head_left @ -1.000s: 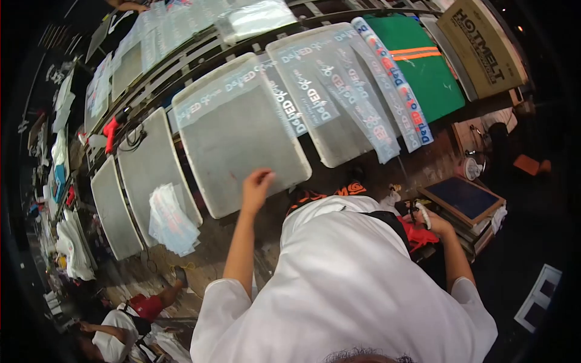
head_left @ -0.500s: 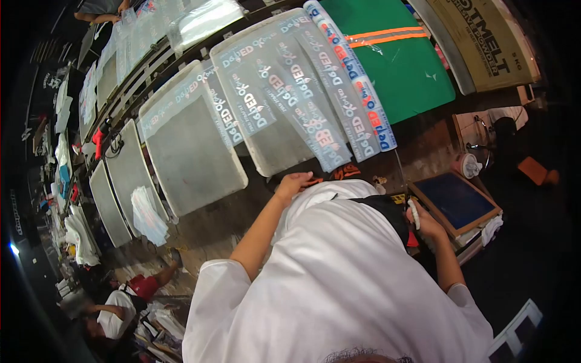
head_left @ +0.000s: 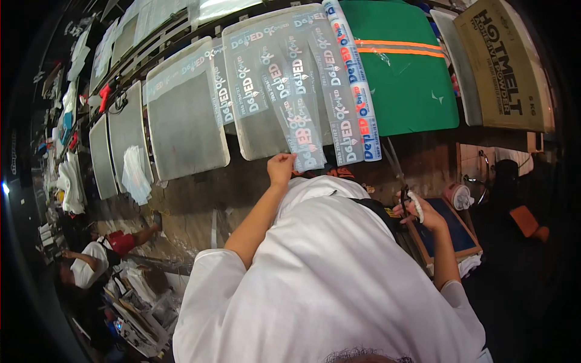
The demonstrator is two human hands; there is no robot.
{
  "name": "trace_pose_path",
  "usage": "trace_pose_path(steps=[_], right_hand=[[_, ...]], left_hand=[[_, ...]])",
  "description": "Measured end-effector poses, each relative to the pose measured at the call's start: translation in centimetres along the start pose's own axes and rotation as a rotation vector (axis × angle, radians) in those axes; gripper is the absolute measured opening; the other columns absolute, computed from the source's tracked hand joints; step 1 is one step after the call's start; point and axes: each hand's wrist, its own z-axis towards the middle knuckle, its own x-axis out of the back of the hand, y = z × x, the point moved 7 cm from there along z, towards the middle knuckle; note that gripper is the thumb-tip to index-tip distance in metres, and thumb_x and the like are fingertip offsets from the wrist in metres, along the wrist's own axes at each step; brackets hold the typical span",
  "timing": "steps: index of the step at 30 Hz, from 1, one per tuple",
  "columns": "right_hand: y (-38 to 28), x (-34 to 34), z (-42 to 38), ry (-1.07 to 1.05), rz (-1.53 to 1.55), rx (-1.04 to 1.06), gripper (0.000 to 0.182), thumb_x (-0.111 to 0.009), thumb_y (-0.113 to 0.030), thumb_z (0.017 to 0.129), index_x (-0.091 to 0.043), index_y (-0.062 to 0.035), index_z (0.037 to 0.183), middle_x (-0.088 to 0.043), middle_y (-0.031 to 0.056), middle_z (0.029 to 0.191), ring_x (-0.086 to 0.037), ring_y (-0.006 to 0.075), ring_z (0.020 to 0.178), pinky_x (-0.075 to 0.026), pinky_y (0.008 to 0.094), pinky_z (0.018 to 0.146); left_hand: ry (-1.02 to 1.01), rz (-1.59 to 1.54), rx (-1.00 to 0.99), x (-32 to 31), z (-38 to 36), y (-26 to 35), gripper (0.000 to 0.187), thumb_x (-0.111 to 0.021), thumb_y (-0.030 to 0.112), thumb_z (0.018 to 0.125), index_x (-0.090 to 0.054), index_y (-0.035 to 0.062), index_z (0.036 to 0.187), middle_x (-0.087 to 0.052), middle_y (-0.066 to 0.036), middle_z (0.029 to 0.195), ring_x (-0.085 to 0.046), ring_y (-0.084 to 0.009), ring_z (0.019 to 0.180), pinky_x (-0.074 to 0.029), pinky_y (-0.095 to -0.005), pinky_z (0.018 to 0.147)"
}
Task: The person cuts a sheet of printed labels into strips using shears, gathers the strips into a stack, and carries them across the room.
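Several clear film strips printed with red, white and blue lettering lie on a grey platen. The near end of one film strip is pinched by my left hand at its lower left corner. In my right hand is a pair of scissors with white-wrapped handles, its blades pointing up toward the green board. A brightly printed strip runs along the left edge of the green board, which carries orange stripes.
A brown cardboard box stands at the upper right. Below my right hand is a wood-framed blue screen. More grey platens line the left, with a red tool beyond. Another person is at lower left.
My left hand has moved to the strip's near end and taken hold of it. My right hand has raised the scissors, whose blades now show. The view has shifted slightly.
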Motion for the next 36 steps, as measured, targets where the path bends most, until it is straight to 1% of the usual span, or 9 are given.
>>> trace_pose_path(steps=[3, 10, 12, 15, 18, 20, 25, 32, 36], right_hand=[[-1.5, 0.3, 0.2, -0.04, -0.069, -0.002, 0.077, -0.065, -0.054, 0.088, -0.037, -0.0082, 0.144, -0.063, 0.015, 0.113, -0.064, 0.0221, 0.104, -0.057, 0.0362, 0.08], [-8.5, -2.8, 2.6, -0.173, -0.152, 0.215, 0.079, -0.056, -0.065, 0.088, -0.04, -0.0076, 0.141, -0.063, 0.0106, 0.102, -0.061, 0.0159, 0.089, -0.055, 0.0311, 0.074], [-9.9, -2.9, 4.6, -0.15, -0.166, 0.242, 0.064, -0.061, -0.049, 0.093, -0.043, -0.008, 0.139, -0.062, 0.0074, 0.095, -0.059, 0.0121, 0.082, -0.051, 0.0262, 0.068], [-12.6, -3.4, 7.2, -0.111, -0.372, 0.235, 0.05, -0.059, -0.003, 0.088, -0.048, -0.0056, 0.136, -0.06, 0.0015, 0.084, -0.054, 0.0064, 0.071, -0.045, 0.0204, 0.064], [-13.2, -2.3, 10.7, -0.179, -0.376, 0.129, 0.066, -0.072, -0.021, 0.084, -0.045, -0.0057, 0.141, -0.061, 0.0038, 0.092, -0.055, 0.0096, 0.081, -0.046, 0.0227, 0.069], [-15.4, -2.3, 12.2, -0.183, -0.513, 0.155, 0.066, -0.075, -0.012, 0.081, -0.048, -0.0043, 0.141, -0.059, 0.002, 0.094, -0.054, 0.0087, 0.082, -0.047, 0.022, 0.071], [-20.7, -3.2, 18.9, -0.323, -0.745, 0.15, 0.041, -0.066, -0.021, 0.09, -0.061, -0.0051, 0.127, -0.061, -0.0011, 0.087, -0.054, 0.008, 0.076, -0.047, 0.0247, 0.068], [-26.0, -3.8, 29.4, -0.526, -0.848, -0.011, 0.052, -0.061, -0.05, 0.091, -0.064, -0.0088, 0.123, -0.056, -0.001, 0.069, -0.054, 0.008, 0.059, -0.044, 0.0222, 0.054], [-28.3, -4.8, 32.1, -0.523, -0.888, -0.064, 0.053, -0.06, -0.049, 0.092, -0.063, -0.007, 0.124, -0.059, -0.001, 0.069, -0.051, 0.0077, 0.055, -0.038, 0.0224, 0.05]], left_hand=[[0.034, 0.058, -0.113, 1.4, 0.4, 0.9, 0.026, -0.071, 0.01, 0.086, -0.063, 0.0021, 0.109, -0.066, -0.002, 0.074, -0.06, -0.0094, 0.057, -0.043, -0.0224, 0.043], [0.081, 0.035, -0.19, 0.8, 1.5, 2.6, 0.022, -0.071, 0.012, 0.085, -0.065, 0.0051, 0.105, -0.065, 0.001, 0.073, -0.061, -0.0084, 0.06, -0.043, -0.0252, 0.042], [0.101, 0.099, -0.109, 0.7, 1.8, 2.8, 0.011, -0.066, 0.002, 0.087, -0.065, -0.002, 0.097, -0.066, -0.005, 0.078, -0.062, -0.0107, 0.067, -0.053, -0.0256, 0.059], [0.145, -0.032, -0.056, 1.2, 0.9, 3.8, 0.004, -0.065, 0.002, 0.087, -0.066, -0.0008, 0.09, -0.066, -0.004, 0.079, -0.061, -0.0106, 0.069, -0.051, -0.0254, 0.063], [0.19, 0.037, -0.269, 4.4, 3.7, 1.6, 0.005, -0.068, 0.007, 0.086, -0.066, 0.0031, 0.088, -0.066, -0.004, 0.077, -0.06, -0.0092, 0.067, -0.049, -0.0255, 0.056], [0.131, -0.025, -0.196, 5.3, 2.7, 3.0, 0.004, -0.064, 0.003, 0.088, -0.063, 0.0023, 0.092, -0.066, -0.005, 0.079, -0.059, -0.0101, 0.069, -0.048, -0.025, 0.063], [0.053, -0.326, -0.205, 6.5, 0.4, 5.6, 0.018, -0.057, 0.0, 0.094, -0.052, 0.003, 0.111, -0.065, -0.006, 0.084, -0.058, -0.0098, 0.074, -0.046, -0.0234, 0.069], [0.111, -0.103, -0.296, 6.6, -0.4, 5.4, 0.017, -0.063, 0.001, 0.091, -0.065, -0.0007, 0.107, -0.067, -0.002, 0.09, -0.059, -0.0066, 0.081, -0.047, -0.0207, 0.075], [0.078, -0.189, -0.185, 5.2, -1.8, 4.8, 0.021, -0.069, 0.002, 0.086, -0.066, -0.002, 0.107, -0.067, -0.003, 0.088, -0.06, -0.0058, 0.077, -0.048, -0.0209, 0.07]])
